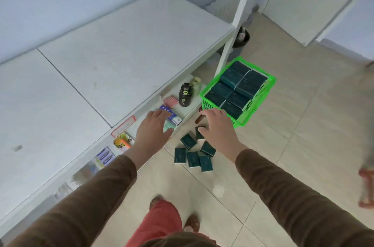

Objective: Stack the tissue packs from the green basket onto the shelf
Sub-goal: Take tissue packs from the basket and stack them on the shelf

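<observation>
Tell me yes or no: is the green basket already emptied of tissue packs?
No, the green basket on the floor is full of dark teal tissue packs, and more loose packs lie on the tiles near the hands.

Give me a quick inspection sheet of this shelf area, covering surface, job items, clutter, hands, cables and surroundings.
Surface: white shelf top, bare with a few smudges.
Job's things: green basket on the tiled floor, filled with dark tissue packs; loose packs scattered on the floor below the hands.
Clutter: black bottle and small boxes on the lower shelf.
Hands: left hand spread open over the lower shelf edge; right hand reaches down over the loose packs, grip unclear.
Cables: nothing seen.
Surroundings: dark bin behind the shelf post; white door at right.
</observation>
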The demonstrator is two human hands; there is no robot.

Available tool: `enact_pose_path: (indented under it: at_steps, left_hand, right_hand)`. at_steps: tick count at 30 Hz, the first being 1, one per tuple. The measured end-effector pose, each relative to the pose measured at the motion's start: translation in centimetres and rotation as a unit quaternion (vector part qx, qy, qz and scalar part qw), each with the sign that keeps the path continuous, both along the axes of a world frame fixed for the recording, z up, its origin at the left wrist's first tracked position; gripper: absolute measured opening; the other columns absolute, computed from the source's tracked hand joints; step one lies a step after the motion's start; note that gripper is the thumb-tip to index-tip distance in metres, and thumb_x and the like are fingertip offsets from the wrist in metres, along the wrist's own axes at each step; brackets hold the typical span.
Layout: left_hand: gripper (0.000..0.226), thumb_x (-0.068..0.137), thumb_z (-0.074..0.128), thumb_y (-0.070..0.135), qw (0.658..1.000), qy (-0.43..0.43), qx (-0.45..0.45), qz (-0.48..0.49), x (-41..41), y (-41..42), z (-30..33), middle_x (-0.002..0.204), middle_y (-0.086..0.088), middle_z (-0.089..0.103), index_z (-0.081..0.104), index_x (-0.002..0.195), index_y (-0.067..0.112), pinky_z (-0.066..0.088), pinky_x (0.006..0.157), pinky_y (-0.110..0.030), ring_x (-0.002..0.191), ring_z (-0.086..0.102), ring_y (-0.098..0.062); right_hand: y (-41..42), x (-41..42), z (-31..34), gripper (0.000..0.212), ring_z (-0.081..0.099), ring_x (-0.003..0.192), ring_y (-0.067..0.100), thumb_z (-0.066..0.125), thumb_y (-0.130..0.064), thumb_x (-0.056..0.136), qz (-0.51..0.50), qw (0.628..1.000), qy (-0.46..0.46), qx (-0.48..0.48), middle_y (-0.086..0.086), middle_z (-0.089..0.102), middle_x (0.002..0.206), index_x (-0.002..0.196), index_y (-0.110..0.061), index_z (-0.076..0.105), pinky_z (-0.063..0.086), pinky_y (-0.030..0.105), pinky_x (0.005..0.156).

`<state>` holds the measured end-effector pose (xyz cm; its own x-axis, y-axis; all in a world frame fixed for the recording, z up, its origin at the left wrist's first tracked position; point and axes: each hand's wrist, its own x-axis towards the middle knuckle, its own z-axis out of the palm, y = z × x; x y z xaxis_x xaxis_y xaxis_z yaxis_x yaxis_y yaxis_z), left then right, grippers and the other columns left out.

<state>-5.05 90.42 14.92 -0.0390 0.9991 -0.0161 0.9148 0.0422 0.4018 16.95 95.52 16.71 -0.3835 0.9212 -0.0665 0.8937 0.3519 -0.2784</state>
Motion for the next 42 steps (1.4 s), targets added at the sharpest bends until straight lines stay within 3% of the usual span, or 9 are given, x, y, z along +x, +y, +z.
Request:
enact_pose_path:
  at_steps: [9, 18, 21, 29, 31, 35, 38, 41, 42]
  left_hand:
    - [0.046, 0.090, 0.065, 0.031, 0.996, -0.045, -0.059, -0.048, 10.7, 13.7, -4.5, 0.134, 0.001, 0.051, 0.053, 0.133, 0.020, 0.043, 0.101, -0.040, 0.125, 0.045, -0.022]
    - [0.054, 0.088, 0.064, 0.027, 0.987, -0.033, -0.133, -0.087, 19.5, 29.9, -9.0, 0.137, -0.005, 0.047, 0.047, 0.138, 0.016, 0.039, 0.105, -0.043, 0.125, 0.044, -0.027]
    - [0.055, 0.089, 0.063, 0.027, 0.985, -0.030, -0.154, -0.074, 21.8, 35.1, -11.1, 0.137, -0.006, 0.046, 0.045, 0.139, 0.014, 0.037, 0.106, -0.042, 0.125, 0.044, -0.028]
    - [0.069, 0.086, 0.064, 0.019, 0.976, 0.012, -0.219, 0.008, 27.0, 48.2, -19.2, 0.145, -0.010, 0.038, 0.033, 0.147, 0.012, 0.036, 0.106, -0.041, 0.131, 0.038, -0.031]
    - [0.072, 0.083, 0.066, 0.018, 0.976, 0.032, -0.215, 0.013, 27.7, 50.5, -21.3, 0.145, -0.011, 0.038, 0.033, 0.146, 0.012, 0.040, 0.103, -0.043, 0.129, 0.040, -0.032]
    - [0.093, 0.075, 0.080, 0.025, 0.978, 0.062, -0.200, 0.018, 28.5, 53.7, -24.4, 0.147, -0.011, 0.035, 0.026, 0.150, 0.012, 0.041, 0.103, -0.046, 0.128, 0.041, -0.033]
    - [0.113, 0.069, 0.085, 0.031, 0.974, 0.068, -0.216, 0.022, 29.0, 54.7, -25.9, 0.147, -0.011, 0.033, 0.015, 0.155, 0.014, 0.043, 0.101, -0.048, 0.125, 0.041, -0.035]
    - [0.127, 0.061, 0.089, 0.040, 0.967, 0.106, -0.228, 0.035, 29.2, 54.6, -26.4, 0.139, -0.010, 0.035, 0.007, 0.156, 0.018, 0.045, 0.092, -0.048, 0.115, 0.042, -0.036]
    - [0.126, 0.059, 0.089, 0.042, 0.965, 0.113, -0.235, 0.043, 29.0, 54.3, -26.3, 0.137, -0.010, 0.036, 0.011, 0.155, 0.018, 0.046, 0.090, -0.048, 0.114, 0.043, -0.035]
  right_hand:
    - [11.2, 11.1, -5.0, 0.049, 0.049, 0.116, 0.023, 0.063, -0.034, 0.091, -0.081, 0.994, 0.008, -0.078, 0.001, 0.054, 0.126, 0.135, -0.021, 0.048, 0.044, 0.037, 0.096]
    - [23.1, 20.4, -10.2, 0.058, 0.048, 0.127, 0.023, 0.065, -0.025, 0.090, -0.199, 0.949, 0.114, -0.218, 0.006, 0.051, 0.136, 0.142, -0.012, 0.042, 0.039, 0.033, 0.106]
    - [27.8, 22.7, -12.9, 0.059, 0.048, 0.127, 0.023, 0.065, -0.027, 0.090, -0.247, 0.914, 0.160, -0.278, 0.008, 0.048, 0.138, 0.142, -0.011, 0.041, 0.039, 0.035, 0.106]
    - [38.9, 27.1, -21.0, 0.067, 0.052, 0.111, 0.026, 0.065, -0.027, 0.092, -0.436, 0.737, 0.276, -0.436, 0.014, 0.049, 0.140, 0.148, -0.008, 0.033, 0.041, 0.031, 0.090]
    - [40.4, 27.4, -22.9, 0.071, 0.053, 0.120, 0.031, 0.064, -0.028, 0.093, -0.453, 0.715, 0.271, -0.459, 0.016, 0.048, 0.142, 0.150, -0.007, 0.028, 0.041, 0.035, 0.095]
    - [41.7, 26.9, -26.2, 0.071, 0.056, 0.104, 0.026, 0.066, -0.034, 0.092, -0.473, 0.676, 0.274, -0.495, 0.011, 0.052, 0.119, 0.145, -0.004, 0.029, 0.038, 0.035, 0.093]
    - [42.5, 26.3, -28.0, 0.069, 0.055, 0.115, 0.030, 0.069, -0.039, 0.088, -0.491, 0.651, 0.284, -0.504, 0.013, 0.053, 0.128, 0.138, -0.006, 0.033, 0.040, 0.037, 0.097]
    - [42.6, 26.2, -29.4, 0.075, 0.056, 0.075, 0.024, 0.074, -0.047, 0.078, -0.513, 0.639, 0.298, -0.490, 0.008, 0.056, 0.097, 0.128, -0.003, 0.040, 0.046, 0.035, 0.071]
    - [42.6, 26.4, -29.7, 0.076, 0.056, 0.074, 0.022, 0.076, -0.047, 0.076, -0.513, 0.638, 0.303, -0.489, 0.006, 0.055, 0.095, 0.127, -0.004, 0.040, 0.049, 0.035, 0.071]
